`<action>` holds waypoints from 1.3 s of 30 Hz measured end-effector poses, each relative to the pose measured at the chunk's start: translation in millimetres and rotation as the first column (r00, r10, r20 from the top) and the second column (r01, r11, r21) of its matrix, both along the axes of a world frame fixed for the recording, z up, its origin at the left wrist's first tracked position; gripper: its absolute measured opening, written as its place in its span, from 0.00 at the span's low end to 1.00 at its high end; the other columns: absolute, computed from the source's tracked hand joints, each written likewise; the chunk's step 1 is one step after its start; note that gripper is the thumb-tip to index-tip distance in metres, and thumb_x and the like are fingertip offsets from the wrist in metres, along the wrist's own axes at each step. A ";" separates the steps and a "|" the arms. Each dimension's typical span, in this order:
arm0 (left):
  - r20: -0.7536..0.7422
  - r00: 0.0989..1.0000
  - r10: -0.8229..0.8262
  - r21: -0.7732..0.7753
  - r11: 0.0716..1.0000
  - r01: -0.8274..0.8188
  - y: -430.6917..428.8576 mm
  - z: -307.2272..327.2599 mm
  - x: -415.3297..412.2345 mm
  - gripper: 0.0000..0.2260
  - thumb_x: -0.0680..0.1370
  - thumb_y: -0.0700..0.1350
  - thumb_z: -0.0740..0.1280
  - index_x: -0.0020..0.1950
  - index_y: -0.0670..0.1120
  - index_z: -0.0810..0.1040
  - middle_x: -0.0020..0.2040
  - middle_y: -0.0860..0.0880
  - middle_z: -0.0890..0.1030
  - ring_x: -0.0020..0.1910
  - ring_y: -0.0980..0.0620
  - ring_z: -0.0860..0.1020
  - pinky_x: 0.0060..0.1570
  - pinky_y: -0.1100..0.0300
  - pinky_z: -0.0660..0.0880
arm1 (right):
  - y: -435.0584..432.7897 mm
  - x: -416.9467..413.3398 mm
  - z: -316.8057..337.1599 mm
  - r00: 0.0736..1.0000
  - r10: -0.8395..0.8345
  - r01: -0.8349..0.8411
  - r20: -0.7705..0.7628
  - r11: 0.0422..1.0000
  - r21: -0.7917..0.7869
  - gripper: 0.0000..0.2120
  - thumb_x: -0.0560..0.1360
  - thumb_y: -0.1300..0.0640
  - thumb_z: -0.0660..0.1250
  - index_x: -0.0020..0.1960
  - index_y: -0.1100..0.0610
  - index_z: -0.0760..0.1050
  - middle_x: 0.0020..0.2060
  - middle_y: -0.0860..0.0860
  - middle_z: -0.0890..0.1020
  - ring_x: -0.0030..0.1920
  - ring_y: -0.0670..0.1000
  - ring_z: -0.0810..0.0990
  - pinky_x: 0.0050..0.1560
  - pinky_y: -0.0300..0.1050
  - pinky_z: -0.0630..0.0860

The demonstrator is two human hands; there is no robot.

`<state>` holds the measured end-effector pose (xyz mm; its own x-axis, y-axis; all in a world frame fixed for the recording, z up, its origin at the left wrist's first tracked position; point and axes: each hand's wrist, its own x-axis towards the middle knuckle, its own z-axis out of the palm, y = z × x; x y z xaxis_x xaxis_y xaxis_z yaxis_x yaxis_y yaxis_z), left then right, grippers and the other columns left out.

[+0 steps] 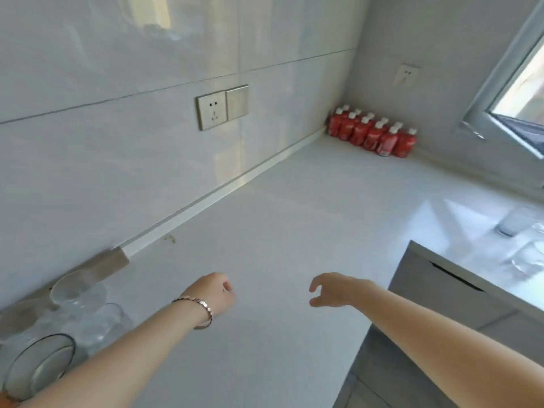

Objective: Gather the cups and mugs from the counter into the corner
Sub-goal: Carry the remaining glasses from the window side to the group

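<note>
Several clear glass cups (pixel 85 313) stand bunched at the lower left of the white counter (pixel 279 231), against the wall. One glass with a dark rim (pixel 41 363) is nearest me. More clear glasses (pixel 524 248) sit blurred at the right edge. My left hand (pixel 213 293), with a bracelet on its wrist, hovers over the counter with curled fingers and holds nothing. My right hand (pixel 332 290) floats beside it, fingers apart and empty.
Red pouches with white caps (pixel 372 132) fill the far corner under the window (pixel 518 92). A wall socket and switch (pixel 222 106) sit on the tiled wall. A grey cabinet front (pixel 441 293) drops below the counter edge at right.
</note>
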<state>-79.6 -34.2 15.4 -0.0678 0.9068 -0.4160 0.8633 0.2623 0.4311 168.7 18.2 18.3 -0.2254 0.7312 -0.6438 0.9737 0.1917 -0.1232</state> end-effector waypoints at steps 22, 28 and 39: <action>-0.078 0.900 -0.429 -0.016 0.903 0.429 174.8 -2.1 511.9 0.07 0.76 0.47 0.63 0.51 0.48 0.77 0.50 0.49 0.79 0.49 0.50 0.77 0.53 0.60 0.73 | 28.1 569.2 6.5 0.741 -0.671 0.671 -0.029 0.735 0.098 0.21 0.77 0.52 0.62 0.68 0.55 0.68 0.65 0.53 0.73 0.64 0.54 0.73 0.62 0.45 0.70; -0.078 0.864 -0.497 -0.083 0.867 0.491 233.1 -21.6 573.1 0.10 0.76 0.48 0.62 0.55 0.48 0.78 0.49 0.51 0.78 0.49 0.50 0.77 0.55 0.58 0.75 | 94.4 590.7 -21.7 0.615 -0.753 0.785 -0.236 0.556 0.274 0.27 0.74 0.47 0.65 0.67 0.59 0.65 0.63 0.56 0.71 0.62 0.57 0.73 0.56 0.48 0.72; -0.021 0.755 -0.655 -0.135 0.750 0.647 377.6 -38.4 695.9 0.15 0.75 0.48 0.61 0.61 0.49 0.75 0.51 0.52 0.79 0.54 0.49 0.79 0.57 0.57 0.76 | 168.5 630.3 -56.9 0.495 -0.821 0.864 -0.284 0.498 0.067 0.42 0.66 0.45 0.71 0.73 0.49 0.54 0.61 0.51 0.70 0.57 0.56 0.78 0.53 0.46 0.74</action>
